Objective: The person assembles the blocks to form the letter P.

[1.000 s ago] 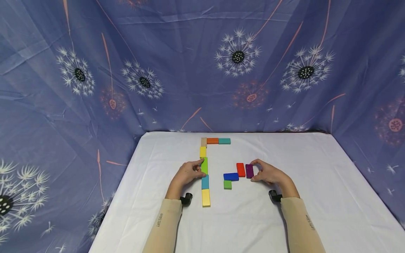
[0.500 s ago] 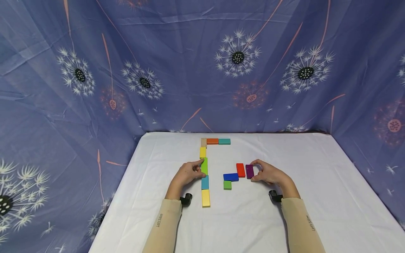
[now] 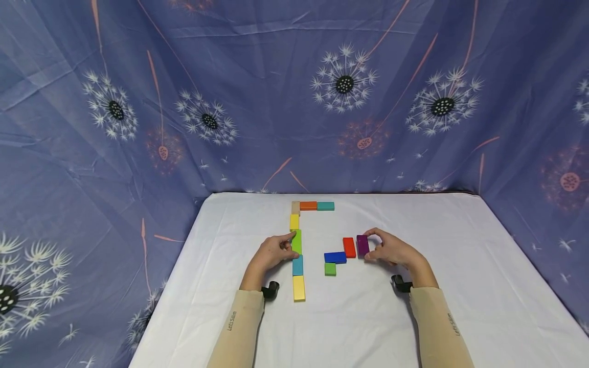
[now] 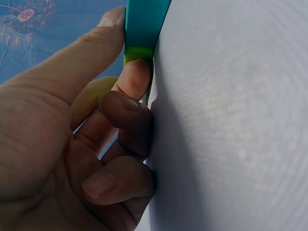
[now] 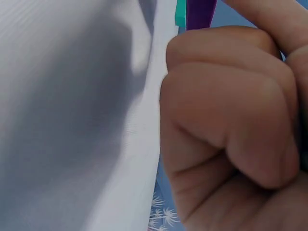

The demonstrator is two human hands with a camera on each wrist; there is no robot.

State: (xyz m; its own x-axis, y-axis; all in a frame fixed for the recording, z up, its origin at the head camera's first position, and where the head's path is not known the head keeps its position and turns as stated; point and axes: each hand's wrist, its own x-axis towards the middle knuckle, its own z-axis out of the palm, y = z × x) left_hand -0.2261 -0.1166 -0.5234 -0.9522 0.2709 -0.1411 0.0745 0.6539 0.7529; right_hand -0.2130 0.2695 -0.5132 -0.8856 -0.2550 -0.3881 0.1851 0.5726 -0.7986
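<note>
In the head view, my left hand (image 3: 270, 252) has its thumb and index finger at the two ends of a lime green block (image 3: 297, 241), pinching it in a column of blocks on the table. A light blue block (image 3: 298, 265) lies against its near end, and a yellow block (image 3: 294, 222) at its far end. My right hand (image 3: 393, 248) pinches a purple block (image 3: 362, 245) between thumb and index finger, just right of a red block (image 3: 349, 247). The right wrist view shows only part of the purple block (image 5: 199, 14), above curled fingers.
A blue block (image 3: 335, 257) and a small green block (image 3: 330, 269) lie below the red one. A pale yellow block (image 3: 299, 289) ends the column nearby. Beige, orange (image 3: 308, 206) and teal (image 3: 325, 206) blocks stand at the back of the white-covered table (image 3: 437, 225).
The purple block in my right hand has shifted slightly away from me and seems a little raised. My left hand stays on the lime green block.
</note>
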